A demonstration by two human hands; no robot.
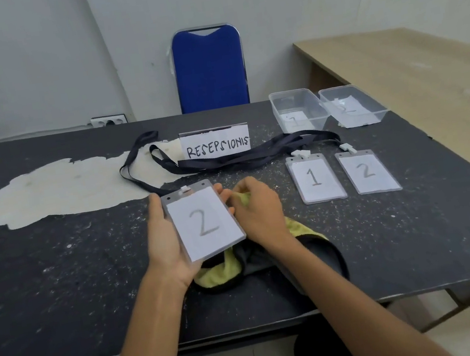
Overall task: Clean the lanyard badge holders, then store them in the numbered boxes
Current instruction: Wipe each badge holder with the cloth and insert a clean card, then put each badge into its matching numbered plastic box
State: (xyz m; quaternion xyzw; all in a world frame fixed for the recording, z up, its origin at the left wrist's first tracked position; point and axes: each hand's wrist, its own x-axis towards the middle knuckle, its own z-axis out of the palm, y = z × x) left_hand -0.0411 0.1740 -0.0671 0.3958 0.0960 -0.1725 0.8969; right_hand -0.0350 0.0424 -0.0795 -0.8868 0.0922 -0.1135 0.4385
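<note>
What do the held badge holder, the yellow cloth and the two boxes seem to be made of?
Badge holder in the left hand: soft clear plastic, probably vinyl; the paper 2 shows through. Yellow cloth: fuzzy fabric, likely microfibre, with black edging. Boxes: stiff clear plastic, slightly glossy; the labels show through.

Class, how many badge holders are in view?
3. The held holder, marked 2, sits in the left hand; holder 1 and holder 2 lie flat on the table further right. More may hide under them or in the boxes.
</note>
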